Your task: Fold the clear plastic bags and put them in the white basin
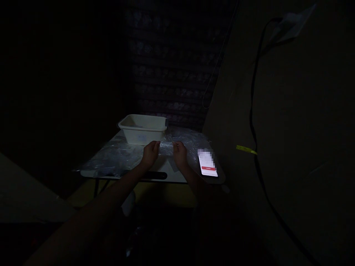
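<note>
Between my two hands a clear plastic piece [166, 147] is stretched above the small white table [177, 178]. My left hand [151, 152] is closed on its left end, and my right hand [180, 151] pinches its right end. More clear plastic bags [111, 157] lie crumpled over the table's left side and back. Just behind my left hand stands a cream plastic bin [144, 135] with a small label on its front. The room is dark, so fine detail of the plastic is hard to see.
A lit phone [208, 163] lies at the table's right edge. A dark cable [253, 111] with a yellow tag [245, 149] hangs along the wall at the right. Behind the table hangs a dark patterned curtain or blind [172, 77].
</note>
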Tool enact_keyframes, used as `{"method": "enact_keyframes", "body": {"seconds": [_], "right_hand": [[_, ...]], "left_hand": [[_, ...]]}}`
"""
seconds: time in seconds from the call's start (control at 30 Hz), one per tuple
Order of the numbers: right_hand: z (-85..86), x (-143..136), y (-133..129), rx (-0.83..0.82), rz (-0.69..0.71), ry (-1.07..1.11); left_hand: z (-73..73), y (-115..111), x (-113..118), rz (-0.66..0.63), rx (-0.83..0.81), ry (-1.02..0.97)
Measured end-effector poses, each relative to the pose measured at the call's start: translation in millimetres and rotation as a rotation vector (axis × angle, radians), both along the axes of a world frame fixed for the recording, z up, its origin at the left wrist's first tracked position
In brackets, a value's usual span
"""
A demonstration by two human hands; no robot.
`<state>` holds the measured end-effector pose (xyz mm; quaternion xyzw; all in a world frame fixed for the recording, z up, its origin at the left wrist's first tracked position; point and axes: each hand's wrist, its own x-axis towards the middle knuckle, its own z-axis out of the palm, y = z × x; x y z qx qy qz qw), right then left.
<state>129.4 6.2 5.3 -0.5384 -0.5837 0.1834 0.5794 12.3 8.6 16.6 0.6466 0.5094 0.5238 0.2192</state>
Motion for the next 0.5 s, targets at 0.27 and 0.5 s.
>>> {"method": "enact_keyframes", "body": {"seconds": [0.27, 0.5], "right_hand": [[0.1, 1.2, -1.0, 0.025, 0.011, -0.002], [-0.2, 1.2, 0.8, 0.035, -0.005, -0.025]], "left_hand": [[1.1, -1.2, -0.2, 0.013, 0.021, 0.040], [-0.3, -1.1, -0.3, -0.014, 0.006, -0.012]]}}
